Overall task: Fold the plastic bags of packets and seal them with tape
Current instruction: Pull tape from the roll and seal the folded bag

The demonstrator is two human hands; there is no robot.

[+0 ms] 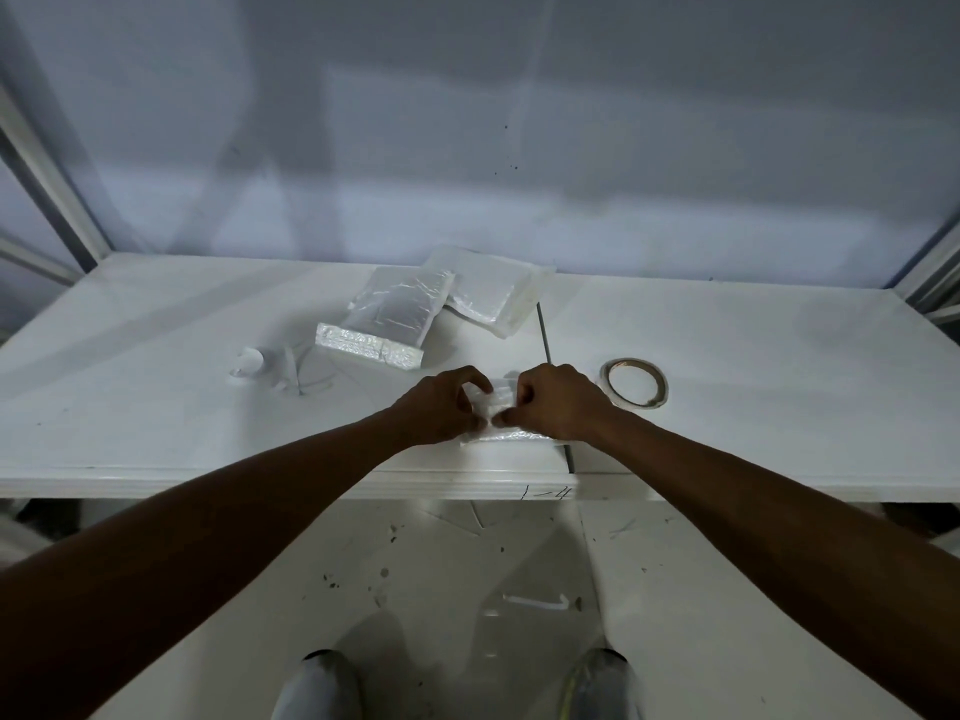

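Both hands on one bag (497, 396) at the near edge of the bench (156, 407), about mid-width. Left hand (441, 407) and right hand (553, 402) have fingers curled, each pinching the bag's plastic – fingertips nearly meet over it. Bag rests on the bench. Tape (605, 384) lies flat just right of the right hand, untouched. Two more bags further back – one (384, 319) overlapping the other (493, 288). Scraps (275, 368) to the left.

bag (501, 402) mostly hidden under left hand (441, 407) and right hand (556, 402). shoes (319, 688) cut off by bottom edge. pale scraps (275, 368) on worktop (156, 418): too washed-out to identify.
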